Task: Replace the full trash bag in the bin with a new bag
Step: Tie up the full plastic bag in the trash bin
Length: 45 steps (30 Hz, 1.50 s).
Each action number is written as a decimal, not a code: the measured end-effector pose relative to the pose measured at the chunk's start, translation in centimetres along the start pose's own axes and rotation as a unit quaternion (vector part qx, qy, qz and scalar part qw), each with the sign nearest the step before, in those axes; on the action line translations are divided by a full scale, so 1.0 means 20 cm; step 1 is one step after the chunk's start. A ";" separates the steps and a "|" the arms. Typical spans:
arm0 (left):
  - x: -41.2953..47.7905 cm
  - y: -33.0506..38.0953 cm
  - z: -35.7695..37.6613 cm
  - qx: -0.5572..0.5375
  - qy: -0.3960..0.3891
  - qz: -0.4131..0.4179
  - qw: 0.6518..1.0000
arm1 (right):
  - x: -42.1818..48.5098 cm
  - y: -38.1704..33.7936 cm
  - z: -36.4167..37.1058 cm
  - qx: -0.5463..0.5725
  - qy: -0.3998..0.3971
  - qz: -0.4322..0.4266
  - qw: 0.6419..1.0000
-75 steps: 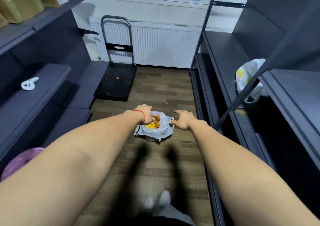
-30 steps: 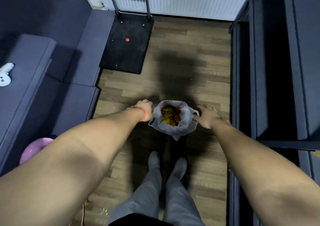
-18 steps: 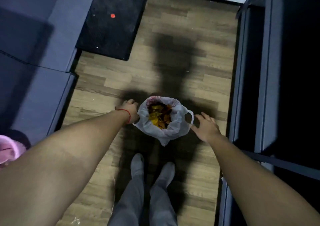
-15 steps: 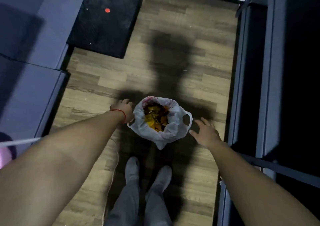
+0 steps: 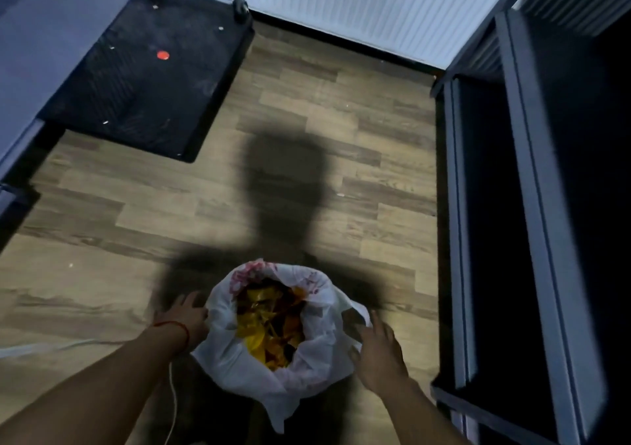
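A white plastic trash bag point(image 5: 317, 352) stands open on the wooden floor, full of yellow and orange waste point(image 5: 269, 321). Its rim has red print at the far side. My left hand point(image 5: 186, 318), with a red thread on the wrist, rests against the bag's left side with the fingers stretched out. My right hand point(image 5: 379, 352) hovers by the bag's right side, fingers apart, just below the bag's handle loop point(image 5: 358, 310). Neither hand holds anything. I cannot make out a bin under the bag; that area is in dark shadow.
A black platform trolley point(image 5: 143, 79) lies at the far left, in front of a white radiator point(image 5: 341, 4). Dark metal shelving point(image 5: 519, 205) lines the right side and a grey shelf point(image 5: 37, 52) the left. A thin white cord point(image 5: 172, 397) trails under my left forearm.
A second ago both hands held the bag's rim. The right hand let go first, then the left hand's fingers opened. The bag now stands lower and nearer to me.
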State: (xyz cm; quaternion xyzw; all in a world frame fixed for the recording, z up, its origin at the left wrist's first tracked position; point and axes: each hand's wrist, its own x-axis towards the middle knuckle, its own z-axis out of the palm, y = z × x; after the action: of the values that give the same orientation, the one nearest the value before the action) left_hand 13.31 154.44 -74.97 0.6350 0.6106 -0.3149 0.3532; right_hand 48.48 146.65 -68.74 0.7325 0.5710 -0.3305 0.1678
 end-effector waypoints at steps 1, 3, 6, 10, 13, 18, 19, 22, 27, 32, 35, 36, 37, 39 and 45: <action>0.04 -0.01 0.03 0.002 0.000 -0.004 1.000 | 0.04 0.01 0.03 -0.001 0.003 0.002 1.000; 0.11 -0.02 0.09 0.012 -0.007 -0.004 1.000 | 0.12 0.02 0.10 -0.007 0.001 0.006 1.000; 0.23 -0.05 0.16 -0.009 -0.028 0.001 1.000 | 0.19 0.02 0.18 0.008 0.002 0.016 1.000; 0.29 -0.05 0.22 0.031 -0.030 0.018 0.999 | 0.19 0.00 0.25 0.066 0.044 0.001 0.997; 0.24 0.00 0.19 0.063 -0.032 0.031 0.997 | 0.14 -0.01 0.27 0.117 0.051 0.005 0.992; 0.23 -0.02 0.22 0.032 -0.039 0.046 0.998 | 0.07 -0.04 0.24 0.127 0.041 -0.007 0.991; 0.23 -0.01 0.21 0.046 -0.047 0.044 0.997 | 0.07 -0.05 0.23 0.126 0.042 -0.007 0.991; 0.27 0.02 0.24 0.054 -0.065 0.033 0.996 | 0.11 -0.04 0.26 0.149 0.057 -0.010 0.987; 0.45 -0.10 0.47 -0.103 -0.002 0.047 0.994 | 0.11 -0.06 0.31 0.183 0.080 0.008 0.980; 0.09 -0.04 0.24 -0.096 0.044 -0.007 0.994 | 0.02 -0.11 0.21 0.181 0.103 0.048 0.977; -0.08 -0.08 0.15 -0.096 0.065 -0.008 0.993 | -0.06 -0.16 0.11 0.169 0.093 0.049 0.980; -0.14 -0.08 0.11 -0.102 0.077 -0.004 0.992 | -0.10 -0.19 0.07 0.167 0.088 0.039 0.981; -0.20 -0.06 0.07 -0.115 0.095 0.004 0.989 | -0.14 -0.21 0.02 0.167 0.085 0.032 0.982; -0.35 0.02 -0.04 -0.142 0.126 0.015 0.982 | -0.20 -0.25 -0.07 0.169 0.083 0.033 0.981; -0.61 0.29 -0.20 -0.154 0.104 -0.002 0.983 | -0.34 -0.37 -0.26 0.234 0.076 0.028 0.969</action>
State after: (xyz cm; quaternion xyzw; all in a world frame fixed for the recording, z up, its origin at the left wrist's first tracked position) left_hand 18.22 150.99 -62.29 0.6016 0.6862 -0.1500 0.3806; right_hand 42.15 147.17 -59.34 0.7902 0.4681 -0.3932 -0.0433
